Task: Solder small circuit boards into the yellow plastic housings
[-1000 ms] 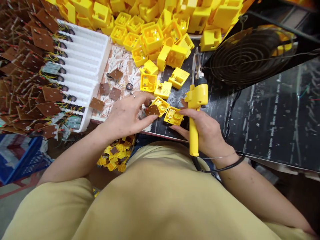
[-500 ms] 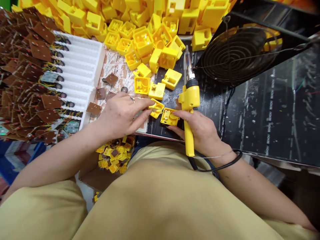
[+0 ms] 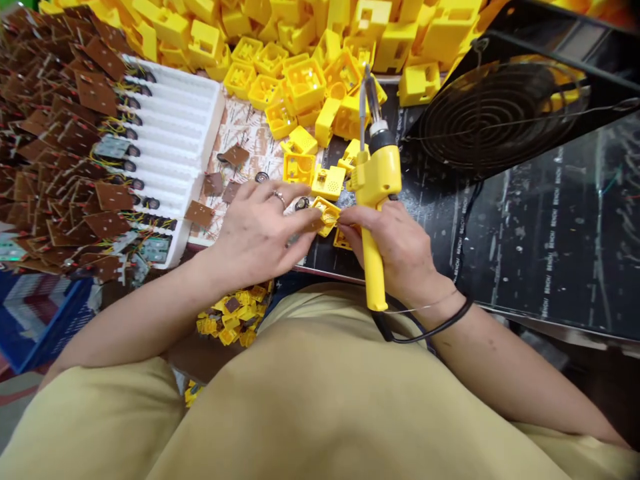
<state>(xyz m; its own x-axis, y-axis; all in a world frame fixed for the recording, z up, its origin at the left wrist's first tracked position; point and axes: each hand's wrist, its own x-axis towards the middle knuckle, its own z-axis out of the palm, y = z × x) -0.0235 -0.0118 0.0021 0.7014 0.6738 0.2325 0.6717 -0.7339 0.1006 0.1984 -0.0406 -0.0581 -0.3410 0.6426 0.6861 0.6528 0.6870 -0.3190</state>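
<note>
My left hand (image 3: 263, 230) is closed, thumb and forefinger pinching the left edge of a small open yellow plastic casing (image 3: 327, 215). A small round black-and-silver part (image 3: 301, 203) shows beside its fingers. In my right hand (image 3: 405, 243) is a yellow soldering gun (image 3: 378, 177), its handle across the palm and its metal tip pointing up and away. The right thumb and forefinger meet the right edge of the same casing. A second open casing (image 3: 342, 239) lies just below, mostly covered by the right fingers. More yellow casings (image 3: 329, 181) sit just beyond.
A heap of yellow casings (image 3: 305, 83) fills the back. At left, brown circuit boards (image 3: 97, 93) with wired round parts rest on a white ridged foam tray (image 3: 175, 127). A black fan (image 3: 500, 113) stands at right. Below the bench edge is a box of yellow pieces (image 3: 235, 313).
My right fingertips have moved from the lower casing to the one in my left hand. The soldering gun has tilted slightly left. The whole view has shifted a little.
</note>
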